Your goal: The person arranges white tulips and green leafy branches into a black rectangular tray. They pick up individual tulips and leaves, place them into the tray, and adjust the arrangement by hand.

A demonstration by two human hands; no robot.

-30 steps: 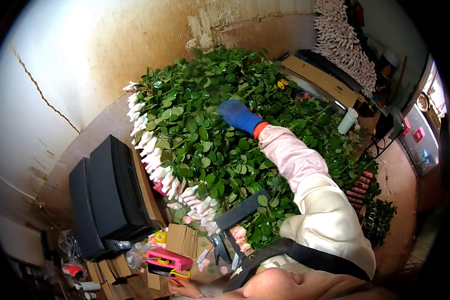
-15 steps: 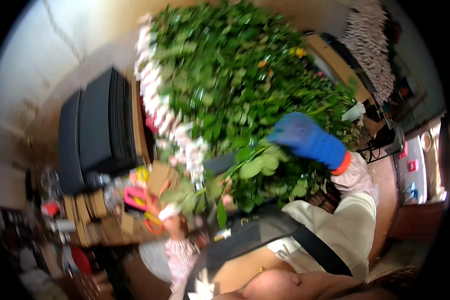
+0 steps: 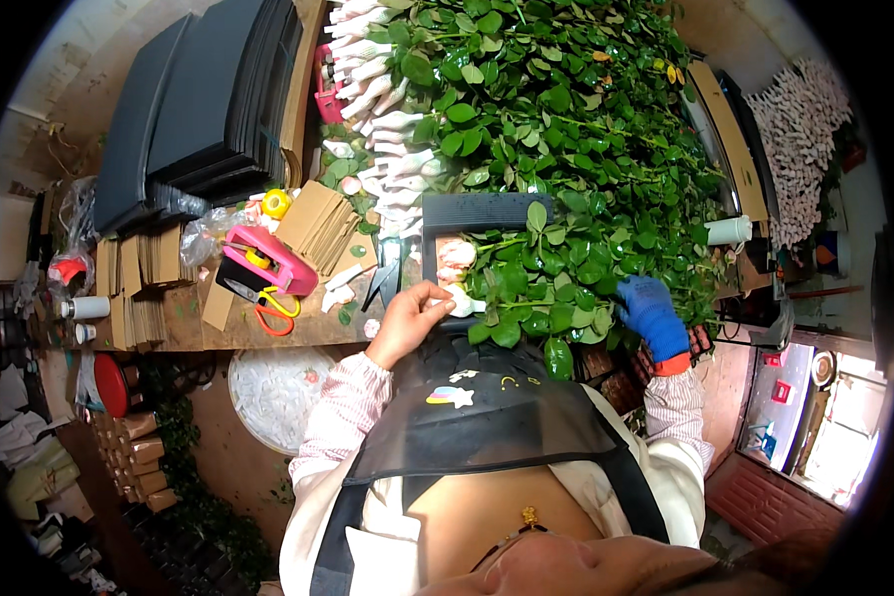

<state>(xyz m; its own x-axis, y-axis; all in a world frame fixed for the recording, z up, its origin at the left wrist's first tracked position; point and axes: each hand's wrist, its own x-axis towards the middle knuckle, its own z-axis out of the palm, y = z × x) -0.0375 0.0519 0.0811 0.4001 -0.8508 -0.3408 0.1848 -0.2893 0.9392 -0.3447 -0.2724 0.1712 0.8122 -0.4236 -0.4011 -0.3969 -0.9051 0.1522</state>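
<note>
Where bench ends, leafy rose pile fills worktop; black sheets stacked left.

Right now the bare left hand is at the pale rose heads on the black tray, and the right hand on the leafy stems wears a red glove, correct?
Not quite: the glove on the right hand is blue, with only an orange-red cuff, as the head view shows. The rest holds: the bare left hand is at the pale rose heads on the black tray, the right on the leafy stems.
</note>
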